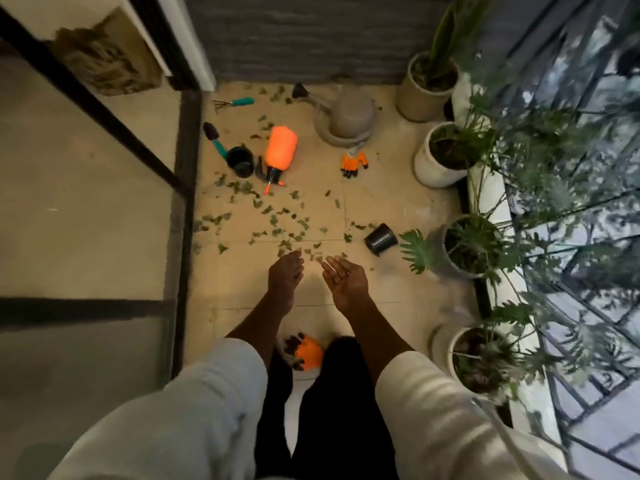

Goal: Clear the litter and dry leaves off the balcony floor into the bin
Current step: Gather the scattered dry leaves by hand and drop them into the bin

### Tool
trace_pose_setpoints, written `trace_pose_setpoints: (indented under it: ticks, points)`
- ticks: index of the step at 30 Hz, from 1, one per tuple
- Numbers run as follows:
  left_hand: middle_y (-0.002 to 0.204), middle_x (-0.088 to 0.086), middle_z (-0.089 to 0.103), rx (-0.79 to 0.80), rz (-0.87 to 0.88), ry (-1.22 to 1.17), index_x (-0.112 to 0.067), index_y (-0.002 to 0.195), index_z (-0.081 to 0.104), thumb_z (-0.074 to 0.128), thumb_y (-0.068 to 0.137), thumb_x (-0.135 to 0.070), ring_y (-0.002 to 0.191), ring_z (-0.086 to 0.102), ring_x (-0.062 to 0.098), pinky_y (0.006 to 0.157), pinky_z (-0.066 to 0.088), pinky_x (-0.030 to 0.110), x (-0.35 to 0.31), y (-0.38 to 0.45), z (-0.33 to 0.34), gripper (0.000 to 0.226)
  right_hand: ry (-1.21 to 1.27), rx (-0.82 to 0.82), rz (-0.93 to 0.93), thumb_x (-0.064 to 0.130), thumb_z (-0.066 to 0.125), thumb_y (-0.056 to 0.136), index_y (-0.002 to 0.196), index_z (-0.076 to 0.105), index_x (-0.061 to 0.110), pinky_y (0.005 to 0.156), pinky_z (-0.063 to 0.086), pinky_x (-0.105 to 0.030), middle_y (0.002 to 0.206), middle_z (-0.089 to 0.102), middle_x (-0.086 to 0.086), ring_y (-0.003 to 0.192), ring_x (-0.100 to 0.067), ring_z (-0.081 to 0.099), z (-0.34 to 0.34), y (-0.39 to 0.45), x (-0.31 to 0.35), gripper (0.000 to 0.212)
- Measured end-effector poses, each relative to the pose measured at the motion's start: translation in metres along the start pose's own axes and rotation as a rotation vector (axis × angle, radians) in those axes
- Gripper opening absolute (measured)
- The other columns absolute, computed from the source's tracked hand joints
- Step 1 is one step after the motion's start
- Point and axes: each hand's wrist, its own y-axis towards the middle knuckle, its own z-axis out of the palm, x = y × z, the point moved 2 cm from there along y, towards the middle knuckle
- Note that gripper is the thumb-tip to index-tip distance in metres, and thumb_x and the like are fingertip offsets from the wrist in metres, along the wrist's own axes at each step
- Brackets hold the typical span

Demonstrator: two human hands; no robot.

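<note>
there, both hands (313,280) empty over leaves (273,220).

Home balcony: tiled floor (381,202), potted plants (446,157), metal railing (571,237), watering can (346,116).

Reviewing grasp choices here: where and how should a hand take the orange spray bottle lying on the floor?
Probably around the fat orange body of the spray bottle, coming down from above with fingers spanning its sides. It lies flat, body towards the wall and black nozzle end towards the person; the body is the broadest clear part, while the nozzle sits close to a black pot.
</note>
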Motion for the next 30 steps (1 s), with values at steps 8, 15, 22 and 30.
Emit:
trace_pose_setpoints:
  ticks: [8, 15, 22, 30]
  points:
    - [0.113, 0.015, 0.063, 0.041, -0.037, 0.209, 0.008, 0.126, 0.056, 0.052, 0.100, -0.009, 0.109, 0.058, 0.029, 0.098, 0.047, 0.035, 0.036, 0.146, 0.008, 0.031, -0.157, -0.181, -0.076, 0.005, 0.044, 0.101, 0.130, 0.053, -0.005, 0.109, 0.042, -0.039, 0.123, 0.061, -0.017, 0.114, -0.031, 0.058, -0.038, 0.172, 0.005, 0.032]
    - [0.092, -0.001, 0.066, 0.168, -0.044, 0.516, -0.015, 0.098, 0.066, 0.061, 0.091, -0.015, 0.091, 0.062, 0.019, 0.088, 0.052, 0.036, 0.161, 0.356, 0.020, 0.008, -0.764, -0.337, -0.283, 0.011, 0.048, 0.101, 0.133, 0.054, 0.003, 0.094, 0.048, -0.024, 0.116, 0.061, -0.004, 0.109, -0.022, 0.055, -0.115, 0.395, -0.051, 0.034]
    - [0.093, 0.006, 0.070, 0.079, 0.200, 0.723, -0.019, 0.091, 0.071, 0.057, 0.086, -0.027, 0.089, 0.066, 0.027, 0.082, 0.056, 0.042, 0.284, 0.489, 0.033, 0.017, -1.136, -0.733, -0.434, 0.044, 0.036, 0.103, 0.155, 0.013, 0.001, 0.124, 0.006, -0.039, 0.164, 0.011, -0.014, 0.151, -0.027, 0.009, -0.213, 0.522, -0.103, 0.071]
    - [0.094, 0.014, 0.070, -0.001, 0.606, 0.780, -0.003, 0.096, 0.070, 0.054, 0.094, -0.015, 0.087, 0.062, 0.024, 0.072, 0.037, 0.020, 0.309, 0.553, 0.064, 0.021, -1.302, -0.563, -0.657, 0.058, 0.022, 0.100, 0.157, 0.000, 0.012, 0.123, -0.004, -0.039, 0.165, -0.004, -0.007, 0.152, -0.021, -0.009, -0.205, 0.602, -0.143, 0.076]
